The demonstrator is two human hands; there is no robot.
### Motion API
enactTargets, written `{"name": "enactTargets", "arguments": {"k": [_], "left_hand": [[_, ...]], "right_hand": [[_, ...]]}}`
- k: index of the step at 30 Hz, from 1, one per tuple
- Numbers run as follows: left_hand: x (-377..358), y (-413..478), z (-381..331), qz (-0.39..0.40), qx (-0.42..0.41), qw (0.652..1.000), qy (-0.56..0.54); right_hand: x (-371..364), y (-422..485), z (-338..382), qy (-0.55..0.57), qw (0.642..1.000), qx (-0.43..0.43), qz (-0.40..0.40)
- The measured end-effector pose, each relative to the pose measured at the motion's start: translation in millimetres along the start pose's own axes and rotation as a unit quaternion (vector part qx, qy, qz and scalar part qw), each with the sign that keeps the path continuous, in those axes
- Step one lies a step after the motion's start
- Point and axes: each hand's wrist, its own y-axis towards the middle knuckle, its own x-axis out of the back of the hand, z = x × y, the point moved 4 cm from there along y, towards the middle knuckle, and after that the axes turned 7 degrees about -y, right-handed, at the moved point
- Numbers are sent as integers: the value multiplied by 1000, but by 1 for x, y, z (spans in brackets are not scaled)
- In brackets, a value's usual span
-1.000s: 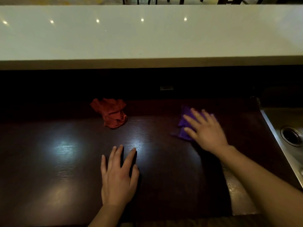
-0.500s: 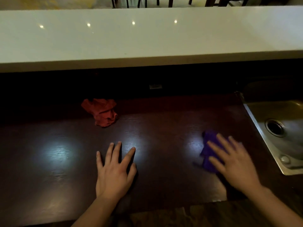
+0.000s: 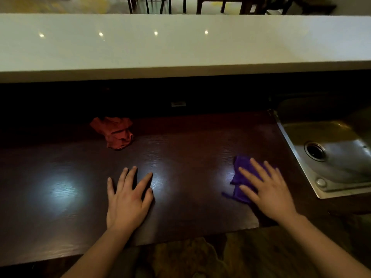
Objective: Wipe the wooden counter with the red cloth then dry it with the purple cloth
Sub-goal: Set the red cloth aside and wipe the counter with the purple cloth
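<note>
The dark wooden counter (image 3: 190, 149) spans the view in front of me. My right hand (image 3: 267, 189) lies flat, fingers spread, pressing the purple cloth (image 3: 242, 173) onto the counter's right part, close to the sink. Most of the cloth is hidden under the palm. My left hand (image 3: 128, 199) rests flat on the bare wood near the middle front, fingers apart and holding nothing. The red cloth (image 3: 116, 132) sits crumpled at the back of the counter, left of centre, apart from both hands.
A steel sink (image 3: 329, 157) with a round drain borders the counter on the right. A raised white bar top (image 3: 180, 43) runs across the back above a dark recess. Chair legs (image 3: 152, 5) stand beyond it. The counter's front edge is just below my wrists.
My right hand slid the purple cloth from the back middle toward the front right, near the sink, and kept it there. The left hand stayed flat in place.
</note>
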Motion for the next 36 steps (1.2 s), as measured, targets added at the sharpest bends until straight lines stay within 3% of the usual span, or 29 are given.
{"name": "enactTargets", "arguments": {"k": [2, 4, 9, 11, 13, 18, 20, 24, 28, 30, 32, 34, 36], "left_hand": [[2, -2, 0, -7, 10, 1000, -9], [6, -4, 1, -7, 23, 999, -23], [21, -10, 14, -15, 35, 999, -30], [32, -17, 34, -29, 37, 999, -9], [45, -24, 62, -43, 61, 997, 10], [64, -35, 123, -17, 125, 991, 44], [71, -35, 144, -9, 132, 990, 55], [82, -31, 182, 4, 148, 987, 68], [80, -30, 200, 19, 146, 988, 55], [78, -30, 202, 18, 136, 990, 45], [77, -29, 205, 12, 134, 990, 39], [76, -29, 207, 11, 137, 990, 35], [75, -28, 210, -3, 136, 990, 23]], "right_hand": [[2, 13, 1, 33, 992, -120, 15], [1, 5, 36, 40, 988, -150, 11], [-5, -38, 157, 51, 993, 103, -29], [2, -20, 165, 33, 978, 201, -45], [12, 22, 161, 2, 971, 228, -72], [32, 138, 190, 41, 999, 30, -11], [39, 152, 215, 62, 998, 1, -1], [40, 103, 283, 38, 988, 140, -52], [21, 16, 340, 36, 942, 328, -67], [22, 22, 340, 3, 924, 373, -79], [34, 52, 344, -22, 940, 329, -89], [49, 78, 357, 17, 981, 187, -46], [53, 80, 385, 41, 993, 103, -35]]}}
